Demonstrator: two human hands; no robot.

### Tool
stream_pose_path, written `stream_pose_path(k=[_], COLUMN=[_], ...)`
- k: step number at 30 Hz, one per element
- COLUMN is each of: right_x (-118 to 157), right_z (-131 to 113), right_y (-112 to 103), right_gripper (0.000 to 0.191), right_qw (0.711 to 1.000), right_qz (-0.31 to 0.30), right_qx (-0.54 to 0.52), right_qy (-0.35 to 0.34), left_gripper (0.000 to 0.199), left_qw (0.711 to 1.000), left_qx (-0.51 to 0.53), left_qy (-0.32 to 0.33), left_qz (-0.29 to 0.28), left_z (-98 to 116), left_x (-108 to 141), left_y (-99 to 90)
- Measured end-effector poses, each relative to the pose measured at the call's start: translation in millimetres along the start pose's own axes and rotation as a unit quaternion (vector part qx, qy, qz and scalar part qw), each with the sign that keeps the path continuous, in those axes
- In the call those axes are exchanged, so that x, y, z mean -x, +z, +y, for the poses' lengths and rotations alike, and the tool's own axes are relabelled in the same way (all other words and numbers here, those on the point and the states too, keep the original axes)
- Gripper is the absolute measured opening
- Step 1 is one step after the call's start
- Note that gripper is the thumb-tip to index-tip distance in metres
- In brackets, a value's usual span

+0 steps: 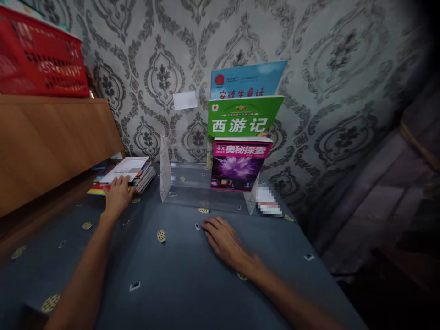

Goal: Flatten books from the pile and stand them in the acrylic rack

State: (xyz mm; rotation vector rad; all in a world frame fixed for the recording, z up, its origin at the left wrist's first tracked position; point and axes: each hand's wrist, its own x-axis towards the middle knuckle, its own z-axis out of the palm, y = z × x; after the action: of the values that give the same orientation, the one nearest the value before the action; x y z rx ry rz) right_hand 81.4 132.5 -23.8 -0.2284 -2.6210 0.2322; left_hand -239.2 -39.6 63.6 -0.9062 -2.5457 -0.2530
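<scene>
My left hand [119, 192] lies over the near side of a stack of books [146, 178] at the left. Its fingers are spread, their tips touching a white sheet [125, 168] on top. My right hand [225, 240] rests palm down on the dark cloth, fingers stretched out and nothing held. In front of it stands a clear tiered book rack [165, 176]. On the rack's right side stand a purple and pink book [237, 169], a green book [240, 114] and a blue book [247, 78], one behind another.
A wooden cabinet [55, 146] borders the left side, with a red plastic basket [51, 59] on it. A pale card [184, 100] shows above the rack's back. A blurred-out white item [270, 204] lies right of the rack. Patterned wallpaper covers the wall behind.
</scene>
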Motion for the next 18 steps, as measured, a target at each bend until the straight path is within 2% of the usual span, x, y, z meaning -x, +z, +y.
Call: stream_pose_path(k=[10, 18], right_x=[-0.1, -0.5], right_z=[-4.2, -2.1], right_y=[-4.0, -2.4], right_gripper=[0.019, 0.02], right_qw=[1.0, 1.0], right_qz=[-0.005, -0.011], right_qx=[0.005, -0.001], right_qy=[0.008, 0.0], left_gripper=[0.044, 0.043], left_qw=[1.0, 1.0], left_qx=[0.014, -0.009], left_qy=[0.017, 0.016], left_qz=[-0.002, 0.023], left_z=[-3.2, -2.9], left_x=[-1.9, -0.4], left_y=[-6.8, -8.0])
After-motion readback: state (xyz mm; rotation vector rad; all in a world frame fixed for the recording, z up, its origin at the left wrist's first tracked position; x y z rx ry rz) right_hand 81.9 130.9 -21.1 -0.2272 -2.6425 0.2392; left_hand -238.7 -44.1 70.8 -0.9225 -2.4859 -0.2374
